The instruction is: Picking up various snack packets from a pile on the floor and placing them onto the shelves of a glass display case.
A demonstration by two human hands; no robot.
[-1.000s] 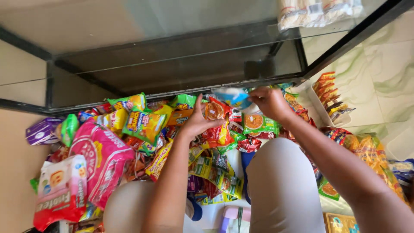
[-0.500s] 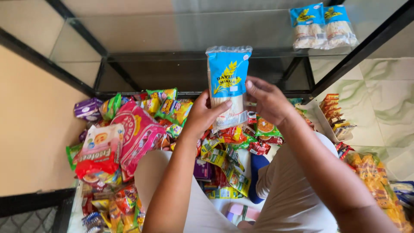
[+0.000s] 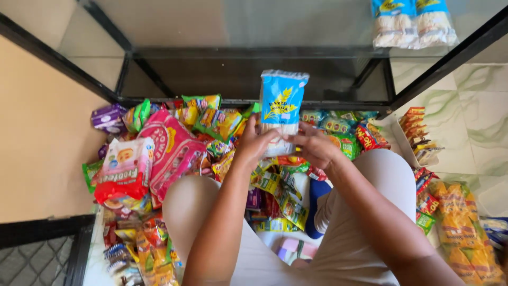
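Blue noodle packet (image 3: 282, 106) upright in both hands (image 3: 286, 144), below shelf edge (image 3: 254, 53).

Packet (image 3: 282, 108) held between both hands — blue top with yellow wheat motif, clear lower part showing white noodles. Left of left hand (image 3: 254, 145): pink pack (image 3: 172, 148), red-and-white pack (image 3: 124, 169). Beyond the hands: green-yellow snack bags (image 3: 217, 119). Right of right hand (image 3: 315, 148) — orange packets (image 3: 460, 212).
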